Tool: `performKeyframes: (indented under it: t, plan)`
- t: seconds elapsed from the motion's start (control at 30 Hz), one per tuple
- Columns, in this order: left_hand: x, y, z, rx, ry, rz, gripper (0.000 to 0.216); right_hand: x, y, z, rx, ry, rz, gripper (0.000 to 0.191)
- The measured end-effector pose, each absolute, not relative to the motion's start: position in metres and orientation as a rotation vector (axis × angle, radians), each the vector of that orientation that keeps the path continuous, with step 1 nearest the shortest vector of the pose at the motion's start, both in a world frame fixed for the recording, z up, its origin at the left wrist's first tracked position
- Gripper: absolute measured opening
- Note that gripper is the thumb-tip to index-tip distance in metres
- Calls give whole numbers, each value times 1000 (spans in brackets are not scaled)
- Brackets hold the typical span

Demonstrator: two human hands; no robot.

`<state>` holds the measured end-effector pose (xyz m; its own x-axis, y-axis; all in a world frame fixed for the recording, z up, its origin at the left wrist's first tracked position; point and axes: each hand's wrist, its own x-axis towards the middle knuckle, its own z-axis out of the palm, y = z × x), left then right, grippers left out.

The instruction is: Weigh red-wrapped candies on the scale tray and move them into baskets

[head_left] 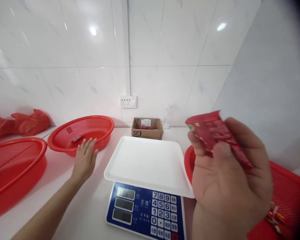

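My right hand (pixel 230 186) is raised at the right, its thumb and fingers closed on a shiny red snack packet (pixel 207 128). What the packet contains does not show. On the left, my left hand (pixel 85 158) reaches out with fingers stretched, holding nothing. It is at the near rim of a round red plastic basket (pixel 106 136), in which a small dark-red packet (pixel 76 139) lies. Between my hands stands a digital scale (pixel 145 210) with a bare white tray (pixel 147 163) and a blue keypad panel.
A second red basket (pixel 40 146) stands at the far left, by red plastic bags (pixel 31 123). Behind the scale are a cardboard box (pixel 147 134) with packets and a clear plastic bottle (pixel 166 120). More red baskets, one holding packets (pixel 276 213), sit at the right.
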<state>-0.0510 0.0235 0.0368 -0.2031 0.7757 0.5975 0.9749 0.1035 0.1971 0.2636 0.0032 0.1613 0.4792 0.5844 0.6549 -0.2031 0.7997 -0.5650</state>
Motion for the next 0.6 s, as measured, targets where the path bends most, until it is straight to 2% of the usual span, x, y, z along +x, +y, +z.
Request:
performKeyframes:
  t: [0.1,0.2,0.3,0.43,0.6]
  plan:
    - [-31,13,17,-1763,-1993,-1255,46,256,11,148,-503,-1177,447,28]
    - [-24,5,8,-1734,-2064,-1487,45,243,22,130,-660,-1459,349,33]
    - [-26,1,5,-1762,-2117,-1574,45,231,32,108,-929,-1813,345,38]
    - [-29,0,3,-1814,-2169,-1617,45,224,32,86,-1235,-2405,538,43]
    - [-29,0,5,-1859,-2225,-1628,46,222,21,81,-1369,-2582,533,66]
